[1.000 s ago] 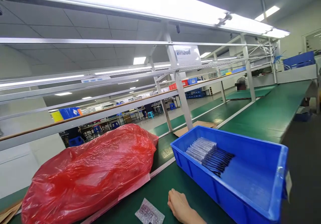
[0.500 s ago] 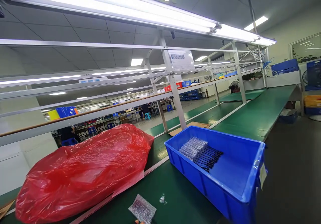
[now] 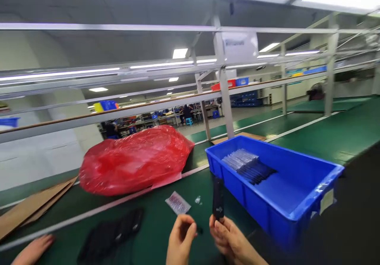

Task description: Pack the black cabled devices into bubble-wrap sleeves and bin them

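Note:
My right hand (image 3: 230,239) grips a slim black device (image 3: 218,201) with a small pale mark on its face, held upright in front of the blue bin. Beside it, my left hand (image 3: 180,237) is closed, thumb and index finger curled together; a small dark bit shows near the fingertips, too blurred to name. Just beyond the left hand, a bubble-wrap pouch (image 3: 178,203) lies flat on the green belt (image 3: 157,221). Scraps of clear plastic (image 3: 198,200) are next to it. Left of my hands lie blurred black items (image 3: 111,235).
A blue bin (image 3: 267,205) holds rows of bubble-wrapped pieces (image 3: 240,160) with black ends. Behind the belt's pale rail sits a big red plastic bag (image 3: 136,160). Cardboard (image 3: 35,207) lies at left. Another person's hand (image 3: 34,250) rests at the lower left. Metal posts (image 3: 224,94) carry a shelf.
The view has swung down and left. Both my hands have come into view, the right one with the black device. The black items and the other person's hand now show at left.

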Available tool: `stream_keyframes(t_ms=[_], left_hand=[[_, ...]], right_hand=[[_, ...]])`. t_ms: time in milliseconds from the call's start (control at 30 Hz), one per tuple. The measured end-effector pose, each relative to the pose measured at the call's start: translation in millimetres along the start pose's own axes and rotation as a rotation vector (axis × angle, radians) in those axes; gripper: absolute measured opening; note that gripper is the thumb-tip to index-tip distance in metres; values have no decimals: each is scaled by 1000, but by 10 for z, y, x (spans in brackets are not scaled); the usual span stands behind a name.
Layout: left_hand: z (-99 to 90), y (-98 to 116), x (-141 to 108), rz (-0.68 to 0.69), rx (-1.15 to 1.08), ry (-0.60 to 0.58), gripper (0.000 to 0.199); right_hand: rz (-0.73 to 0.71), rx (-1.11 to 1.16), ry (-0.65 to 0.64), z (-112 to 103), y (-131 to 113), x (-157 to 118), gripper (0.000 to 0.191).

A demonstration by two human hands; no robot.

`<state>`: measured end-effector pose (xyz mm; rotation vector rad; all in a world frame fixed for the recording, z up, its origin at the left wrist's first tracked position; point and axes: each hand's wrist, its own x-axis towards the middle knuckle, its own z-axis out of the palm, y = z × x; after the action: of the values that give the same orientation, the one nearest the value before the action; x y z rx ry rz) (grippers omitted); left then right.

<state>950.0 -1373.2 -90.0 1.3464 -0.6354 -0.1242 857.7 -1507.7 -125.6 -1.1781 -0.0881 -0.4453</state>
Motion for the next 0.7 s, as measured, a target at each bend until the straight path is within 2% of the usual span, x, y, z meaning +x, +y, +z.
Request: stream_keyframes(t_ms=[67, 133, 233, 333, 500, 600, 700], left_hand=[[70, 135, -154, -79, 16, -120, 51], [119, 273, -287, -155, 11, -192, 46], [144, 417, -453, -230, -3, -249, 39], [117, 453, -597, -266, -10, -288, 37], [24, 291, -817, -382, -37, -332, 41], [-1, 87, -950, -456, -108, -391, 50], [-2, -104, -1030, -458, -198, -420, 60]], right_hand=[[-15, -32, 14, 37, -24, -111, 62], [-23, -75, 12, 48, -57, -202, 56], [-21, -151, -28, 30, -121, -304, 46], [-9, -231, -77, 28, -167, -406, 42], [66, -340, -152, -25, -61, -605, 47], [124, -469, -159, -200, 116, -708, 54], [128, -608, -157, -380, 266, -732, 53]])
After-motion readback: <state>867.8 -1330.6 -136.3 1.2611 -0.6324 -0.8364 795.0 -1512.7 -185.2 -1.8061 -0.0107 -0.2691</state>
